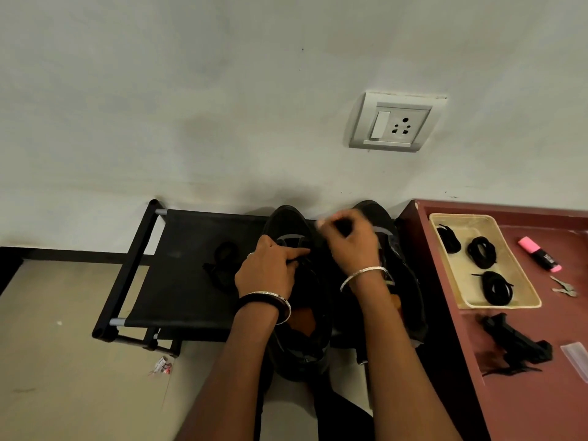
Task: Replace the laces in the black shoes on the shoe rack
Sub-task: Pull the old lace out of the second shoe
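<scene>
You are working both hands over two black shoes on the rack (191,265), which is standing against the wall.

- Left shoe (286,218): toe pointing to 12 o'clock, heel overhanging the rack's near edge.
- Right shoe (409,281): lying just beside it at 3 o'clock, same heading.
- Left hand (270,272): you are resting it on the left shoe's throat, with thumb and forefinger pinching the lace (300,258) there.
- Right hand (350,246): you are holding it above the gap between the shoes with fingers curled. It is blurred, so I cannot tell whether it is clamping anything.
- A loose black lace bundle (222,265) is lying on the rack at 9 o'clock from your left hand.
- At 3 o'clock from the shoes, a maroon table (525,409) is carrying a pale tray (461,268) holding three black lace coils (482,251).
- A pink highlighter (539,253) and keys (564,286) are lying at 3 o'clock from the tray.
- A black object (515,345) is lying at 6 o'clock from the tray.
</scene>
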